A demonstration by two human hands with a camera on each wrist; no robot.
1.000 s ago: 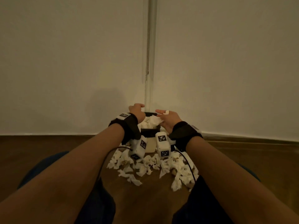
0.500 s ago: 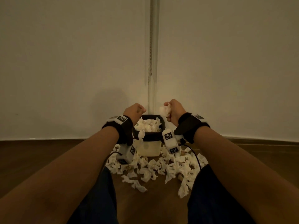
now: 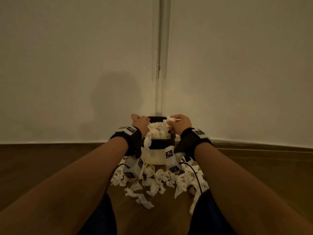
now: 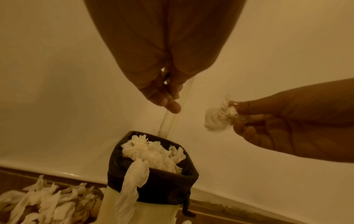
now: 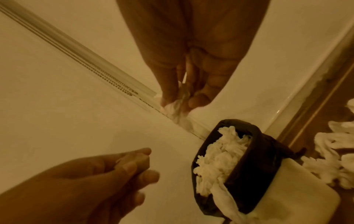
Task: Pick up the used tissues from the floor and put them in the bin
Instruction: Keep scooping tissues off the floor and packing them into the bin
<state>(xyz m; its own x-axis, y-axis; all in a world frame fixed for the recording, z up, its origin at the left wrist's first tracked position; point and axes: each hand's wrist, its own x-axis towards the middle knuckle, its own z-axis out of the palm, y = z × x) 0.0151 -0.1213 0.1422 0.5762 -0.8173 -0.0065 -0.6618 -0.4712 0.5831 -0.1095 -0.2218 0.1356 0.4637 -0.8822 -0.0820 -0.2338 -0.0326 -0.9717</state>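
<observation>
A small cream bin point(image 3: 153, 156) with a black liner point(image 4: 164, 183) stands in the wall corner, heaped with white tissues point(image 3: 156, 131). One tissue point(image 4: 132, 181) hangs over its near rim. Many more crumpled tissues point(image 3: 160, 180) lie on the wooden floor in front. My left hand point(image 3: 144, 120) hovers over the bin's left rim, fingers curled in, holding nothing; the left wrist view point(image 4: 170, 103) shows the same. My right hand point(image 3: 171, 122) is over the right rim and pinches a crumpled tissue wad point(image 4: 218, 119) between thumb and fingers.
Two white walls meet behind the bin, with a vertical rail and bead chain point(image 3: 160, 65) in the corner. A skirting board point(image 3: 254, 143) runs along the floor. My knees in dark trousers point(image 3: 94, 217) flank the tissue pile. Cables point(image 3: 194, 173) trail from the wrist cameras.
A second ago both hands were down on the heap in the bin. They have lifted above the rim; the right one came up holding a tissue wad and the left curled empty.
</observation>
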